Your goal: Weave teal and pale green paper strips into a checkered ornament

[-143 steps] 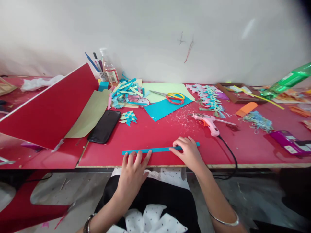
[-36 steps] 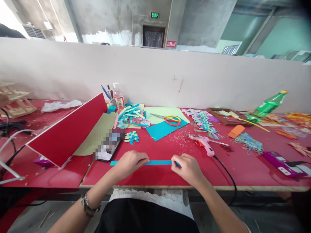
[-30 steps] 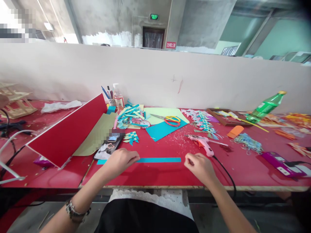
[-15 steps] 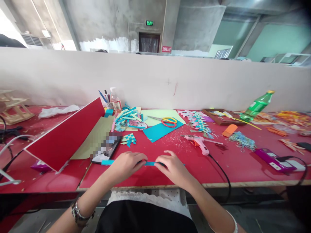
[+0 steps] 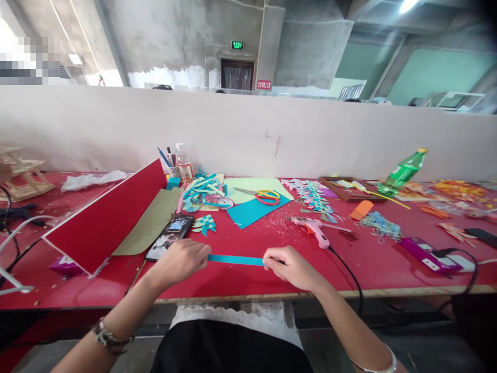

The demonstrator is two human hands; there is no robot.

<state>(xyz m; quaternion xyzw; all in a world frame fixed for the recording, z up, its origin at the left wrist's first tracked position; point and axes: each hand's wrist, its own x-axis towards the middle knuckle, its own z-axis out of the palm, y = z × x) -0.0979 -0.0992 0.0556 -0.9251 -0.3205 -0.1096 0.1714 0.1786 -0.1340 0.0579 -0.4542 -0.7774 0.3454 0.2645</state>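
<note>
A narrow blue paper strip (image 5: 236,260) is stretched level between my two hands, above the red table (image 5: 240,282) near its front edge. My left hand (image 5: 185,260) pinches its left end, fingers closed. At the other end my right hand (image 5: 289,264) grips the strip between thumb and fingers. Just beyond my left hand lie a phone (image 5: 171,235) and a small woven blue-and-pale-green paper piece (image 5: 204,224). Farther back, scissors (image 5: 264,195) with yellow and red handles rest on a blue paper sheet (image 5: 248,213).
A pink glue gun (image 5: 316,228) with a black cord lies right of centre. A red board (image 5: 112,217) leans at the left. Paper strips (image 5: 204,191) are heaped behind. A green bottle (image 5: 404,173) tilts at the back right, and a purple power strip (image 5: 429,254) sits at the right.
My hands have moved apart, left hand leftward and right hand rightward, so a longer stretch of the blue strip shows between them. The view has tipped slightly upward.
</note>
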